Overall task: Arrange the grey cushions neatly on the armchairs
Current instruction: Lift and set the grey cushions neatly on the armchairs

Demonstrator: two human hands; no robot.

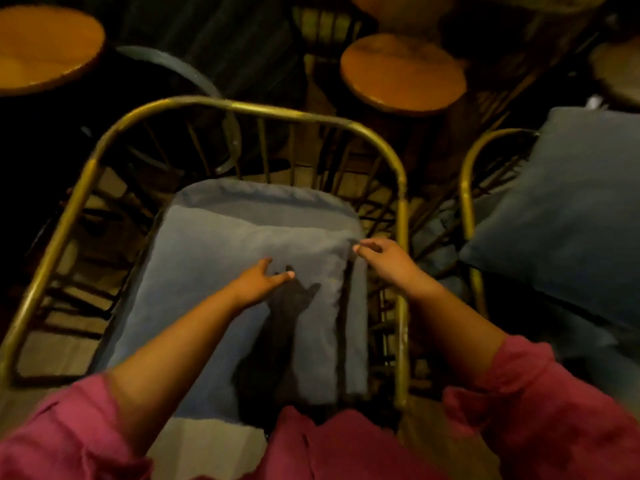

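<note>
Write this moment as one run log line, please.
left hand: open, flat on cushion | right hand: pinching cushion's right edge | cushion: on armchair seat | second cushion: on next chair, untouched

Free room vs. obstacles, head view. Brass frame (242, 109) of the near armchair rings the seat on three sides w/ thin spindles below the rail; access from above and from the near, open edge only. Grey cushion (242, 271) fills almost the whole seat; narrow slot betw. its right edge and the right rail. Second cushion (568, 216) leans on the neighbouring chair frame (465, 188), closing the right side. Round wooden stools (403, 72) crowd the floor beyond the back rail; gaps betw. them dark, unclear.
</note>
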